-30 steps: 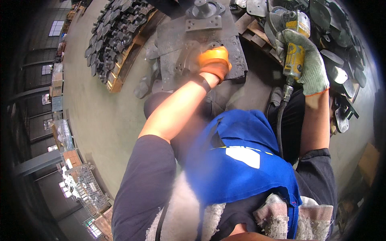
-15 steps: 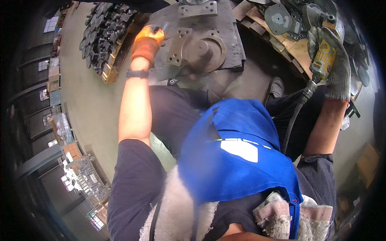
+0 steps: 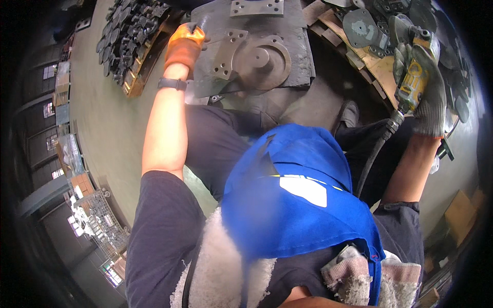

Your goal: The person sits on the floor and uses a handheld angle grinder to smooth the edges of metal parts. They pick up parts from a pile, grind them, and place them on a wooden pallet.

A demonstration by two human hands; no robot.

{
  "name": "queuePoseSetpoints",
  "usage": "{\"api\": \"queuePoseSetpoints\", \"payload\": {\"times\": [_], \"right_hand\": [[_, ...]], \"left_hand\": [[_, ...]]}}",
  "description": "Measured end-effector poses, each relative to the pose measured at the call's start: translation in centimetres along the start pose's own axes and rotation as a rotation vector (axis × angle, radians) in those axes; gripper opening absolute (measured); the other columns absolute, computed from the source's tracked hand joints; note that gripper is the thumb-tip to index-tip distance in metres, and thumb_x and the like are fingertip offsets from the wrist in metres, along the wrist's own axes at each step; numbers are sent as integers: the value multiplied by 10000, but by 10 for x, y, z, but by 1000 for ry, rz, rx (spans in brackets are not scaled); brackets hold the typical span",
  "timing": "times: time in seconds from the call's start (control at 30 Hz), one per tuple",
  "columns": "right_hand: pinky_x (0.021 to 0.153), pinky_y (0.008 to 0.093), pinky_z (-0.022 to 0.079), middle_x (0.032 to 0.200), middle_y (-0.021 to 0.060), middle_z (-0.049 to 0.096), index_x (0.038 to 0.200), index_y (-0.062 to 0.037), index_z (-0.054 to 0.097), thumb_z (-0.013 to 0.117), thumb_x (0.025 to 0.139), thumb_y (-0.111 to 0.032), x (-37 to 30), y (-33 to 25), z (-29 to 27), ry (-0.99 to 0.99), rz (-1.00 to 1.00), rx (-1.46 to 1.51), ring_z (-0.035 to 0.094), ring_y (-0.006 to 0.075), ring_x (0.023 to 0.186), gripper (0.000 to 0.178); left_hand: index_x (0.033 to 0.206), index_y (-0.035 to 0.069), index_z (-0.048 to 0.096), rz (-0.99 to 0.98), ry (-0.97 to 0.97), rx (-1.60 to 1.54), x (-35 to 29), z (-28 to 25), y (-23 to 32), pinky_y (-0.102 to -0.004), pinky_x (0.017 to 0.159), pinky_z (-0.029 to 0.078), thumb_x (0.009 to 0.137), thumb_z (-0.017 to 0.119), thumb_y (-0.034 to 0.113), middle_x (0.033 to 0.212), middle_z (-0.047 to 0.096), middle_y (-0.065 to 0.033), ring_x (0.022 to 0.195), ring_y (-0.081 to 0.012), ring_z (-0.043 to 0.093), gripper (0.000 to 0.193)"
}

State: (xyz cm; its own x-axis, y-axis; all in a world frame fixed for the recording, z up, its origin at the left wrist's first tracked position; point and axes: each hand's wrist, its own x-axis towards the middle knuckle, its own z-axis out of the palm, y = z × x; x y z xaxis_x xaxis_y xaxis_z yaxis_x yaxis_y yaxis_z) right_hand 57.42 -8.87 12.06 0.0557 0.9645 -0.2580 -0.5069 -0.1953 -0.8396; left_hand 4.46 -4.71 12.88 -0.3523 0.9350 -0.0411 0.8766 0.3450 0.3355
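Note:
My left hand (image 3: 185,47), in an orange-coated glove, is curled closed at the left edge of a dark metal-topped bench (image 3: 296,49). A small dark, ridged piece (image 3: 204,23) shows by its fingertips; I cannot make out what it is. To its right lies a steel plate with holes and a curved edge (image 3: 228,55), beside a round steel flange with a central stub (image 3: 277,66). Off to the right, my right hand (image 3: 430,95), in a grey knit glove, grips a yellow air tool (image 3: 412,84) with a hose (image 3: 374,159) running down from it.
Another drilled plate (image 3: 257,7) lies at the bench's far edge. Dark metal parts are heaped on a pallet (image 3: 134,84) at the left. More flat parts (image 3: 359,26) lie on cardboard at the right. A blue apron (image 3: 308,154) covers my lap.
The view has shifted slightly. My left hand stays closed near the bench's left edge, a little farther from the curved plate. My right hand keeps its grip on the air tool.

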Motion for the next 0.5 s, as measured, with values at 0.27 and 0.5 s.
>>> {"api": "queuePoseSetpoints", "payload": {"times": [0.27,0.5], "right_hand": [[1008,433,586,1319,234,651,1402,66,524,550,1041,-228,-8,-5,19,-14,89,67,686,331,1167,467],[995,421,594,1296,221,664,1385,56,549,587,1021,-198,-2,4,10,-48,184,149,698,318,1141,445]], "left_hand": [[1424,96,579,-19,-279,141,66,58,-56,-469,1075,480,851,690,514,1368,638,-234,1286,-409,602,719],[1349,74,614,333,-183,44,80,135,-79,-383,927,549,883,776,494,1199,734,-128,1094,-261,702,648]]}}
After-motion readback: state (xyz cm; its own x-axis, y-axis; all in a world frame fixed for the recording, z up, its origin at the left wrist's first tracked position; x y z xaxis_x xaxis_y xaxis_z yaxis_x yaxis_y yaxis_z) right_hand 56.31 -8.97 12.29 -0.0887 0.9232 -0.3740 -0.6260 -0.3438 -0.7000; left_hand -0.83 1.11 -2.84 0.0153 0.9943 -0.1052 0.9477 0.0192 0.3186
